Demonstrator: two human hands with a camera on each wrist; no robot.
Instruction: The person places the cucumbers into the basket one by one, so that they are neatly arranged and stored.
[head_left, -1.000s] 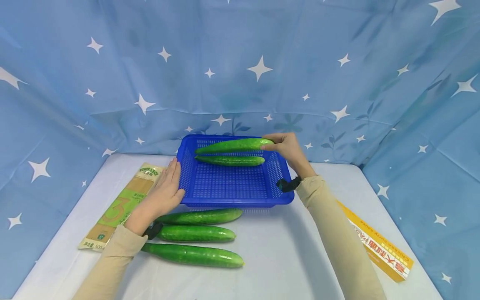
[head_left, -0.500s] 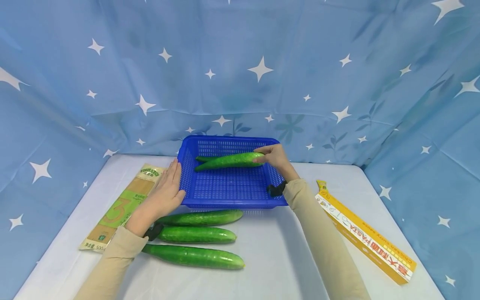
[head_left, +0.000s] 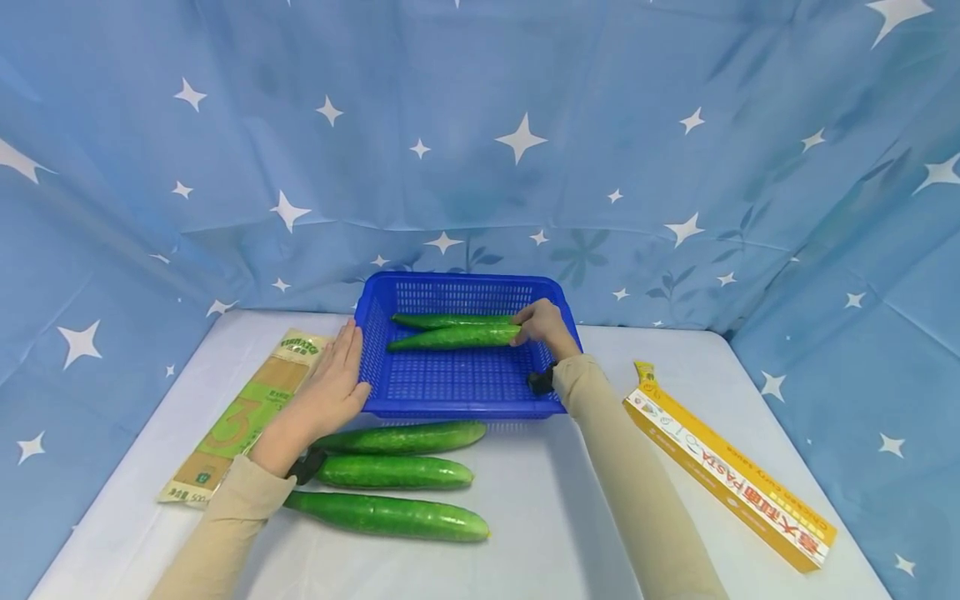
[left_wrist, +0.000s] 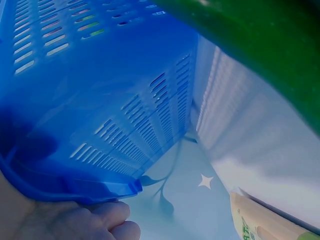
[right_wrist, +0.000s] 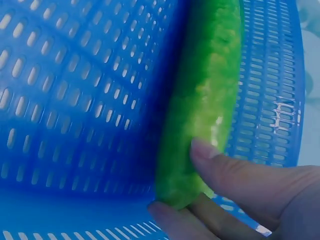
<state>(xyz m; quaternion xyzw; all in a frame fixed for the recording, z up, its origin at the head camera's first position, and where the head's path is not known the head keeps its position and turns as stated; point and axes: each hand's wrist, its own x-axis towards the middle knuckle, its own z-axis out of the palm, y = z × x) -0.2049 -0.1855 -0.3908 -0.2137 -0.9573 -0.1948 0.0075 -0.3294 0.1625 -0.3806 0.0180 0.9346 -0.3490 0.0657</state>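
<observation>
In the head view a blue basket holds two cucumbers lying side by side. My right hand grips the right end of the nearer cucumber; the other cucumber lies just behind it. The right wrist view shows my thumb and fingers pinching the end of the green cucumber against the basket's slotted floor and wall. My left hand rests against the basket's left side with straight fingers. In the left wrist view my left hand touches the basket's rim.
Three cucumbers lie in front of the basket. A green and tan pasta packet is at left, partly behind my left arm. A long yellow and white box lies at right, with a small yellow packet at its far end.
My right hand has lowered the cucumber and brought it toward the front of the basket, from behind the other cucumber to its near side. The left hand has stayed in place.
</observation>
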